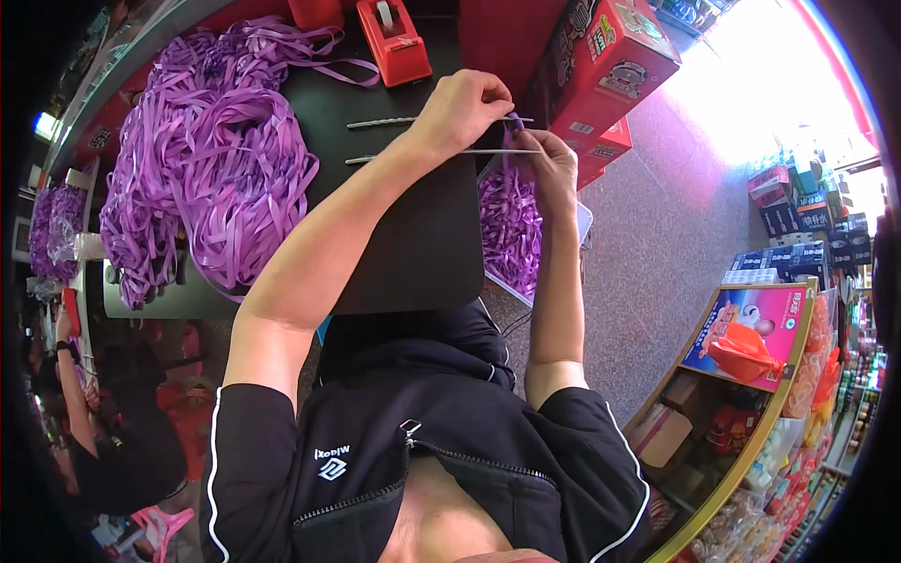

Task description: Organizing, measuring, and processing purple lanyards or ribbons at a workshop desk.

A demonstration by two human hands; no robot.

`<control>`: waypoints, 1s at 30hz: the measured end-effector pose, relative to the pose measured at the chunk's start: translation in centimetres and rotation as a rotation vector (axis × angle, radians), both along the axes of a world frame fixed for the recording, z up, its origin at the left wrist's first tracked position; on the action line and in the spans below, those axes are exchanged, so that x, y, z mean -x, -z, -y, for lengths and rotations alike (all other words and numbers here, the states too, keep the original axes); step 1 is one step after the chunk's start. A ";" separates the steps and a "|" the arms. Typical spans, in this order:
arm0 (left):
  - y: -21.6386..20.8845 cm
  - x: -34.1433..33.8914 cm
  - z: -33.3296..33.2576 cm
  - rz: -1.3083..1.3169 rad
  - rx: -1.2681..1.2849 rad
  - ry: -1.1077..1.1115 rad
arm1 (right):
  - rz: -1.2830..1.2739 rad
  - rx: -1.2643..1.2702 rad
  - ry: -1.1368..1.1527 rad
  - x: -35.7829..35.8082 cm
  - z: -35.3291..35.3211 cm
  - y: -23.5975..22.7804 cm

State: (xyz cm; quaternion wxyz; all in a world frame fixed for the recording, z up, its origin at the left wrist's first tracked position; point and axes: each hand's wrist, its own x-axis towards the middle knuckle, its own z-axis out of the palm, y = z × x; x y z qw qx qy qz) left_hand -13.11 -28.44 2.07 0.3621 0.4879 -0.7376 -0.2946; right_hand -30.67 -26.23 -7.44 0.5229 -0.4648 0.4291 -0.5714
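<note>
Over the right edge of the black table, my left hand (462, 111) is closed in a pinch beside a short piece of purple ribbon (517, 123). My right hand (552, 161), just to its right and slightly nearer, has its fingers closed around the ribbon's lower part. Two thin metal rods lie across the tabletop and stick out past its edge: a twisted rod (380, 123) farther away and a plain rod (488, 151) nearer. The ribbon is at the rods' outer ends; my fingers partly hide it. Below hangs or lies a mass of purple ribbon strips (510, 225) in a pale container.
A large heap of purple ribbon (211, 159) covers the left of the table (413, 244). A red tape dispenser (394, 47) stands at the back, red boxes (610, 70) at far right. To the right is a display case (751, 338); another person's arm (75, 385) shows at left.
</note>
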 end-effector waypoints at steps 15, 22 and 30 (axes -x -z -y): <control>2.8 -0.4 1.4 0.152 0.186 0.053 | -0.026 0.011 0.020 -0.6 -0.1 0.7; 2.4 -0.8 1.3 0.222 0.125 0.072 | -0.134 0.012 -0.165 -1.0 0.8 -0.7; 2.7 -1.9 1.2 0.219 0.146 0.062 | -0.233 0.052 -0.068 -2.3 1.0 0.2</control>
